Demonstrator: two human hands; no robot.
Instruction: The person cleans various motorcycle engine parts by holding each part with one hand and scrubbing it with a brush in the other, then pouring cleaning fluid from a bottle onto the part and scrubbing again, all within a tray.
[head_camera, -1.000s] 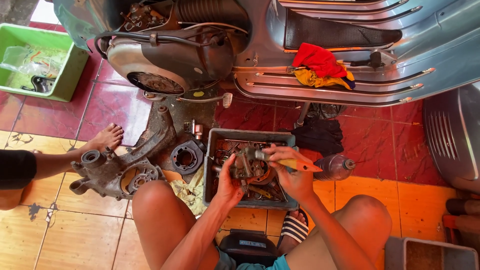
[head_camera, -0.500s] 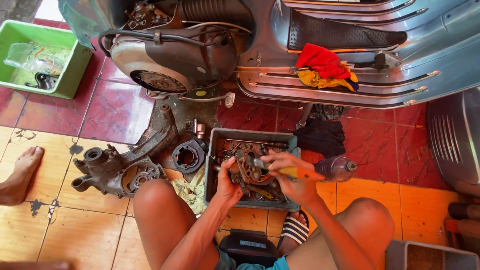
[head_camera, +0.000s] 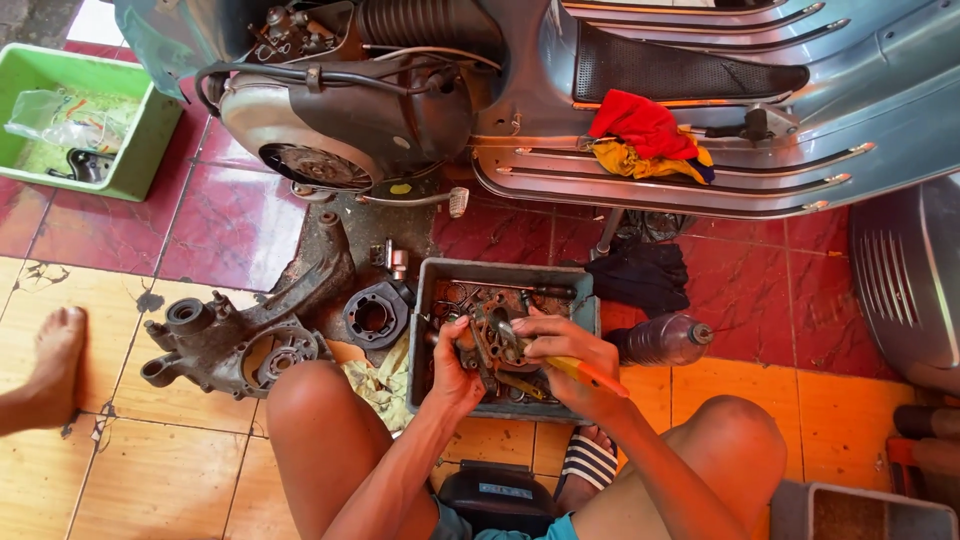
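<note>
While the person sat on the tiled floor (head_camera: 150, 470) with knees spread, everything lay in a row in front of them. Far left, a green plastic tub (head_camera: 140, 150) held a clear bag and some small dark bits, and another person's bare foot (head_camera: 55, 360) rested on the yellow tiles below it. Next over was a grimy engine casing (head_camera: 235, 335) lying flat, with a dark cylinder ring (head_camera: 375, 315) just beside it and a dirty rag (head_camera: 385, 380) tucked against the person's left knee. Behind all that stood a pale blue scooter (head_camera: 700, 120), side panel off, engine showing.

In the middle sat a grey metal tray (head_camera: 430, 300) full of greasy parts. The left hand (head_camera: 455, 375) was over the tray, its grip closed around a rusty round metal part (head_camera: 490, 340) and holding it up. The right hand (head_camera: 565, 365) pressed in from the other side, wrapped narrow around a yellow-handled screwdriver (head_camera: 590, 375) whose tip met that part. So the part was right above the tray, between both hands.

Further right, a dark plastic bottle (head_camera: 665, 340) lay on its side near the tray, a black cloth (head_camera: 640, 275) sat behind it, and a red and yellow rag (head_camera: 645, 135) was draped on the scooter's footboard. A grey ribbed panel (head_camera: 905, 270) stood at the far right.
</note>
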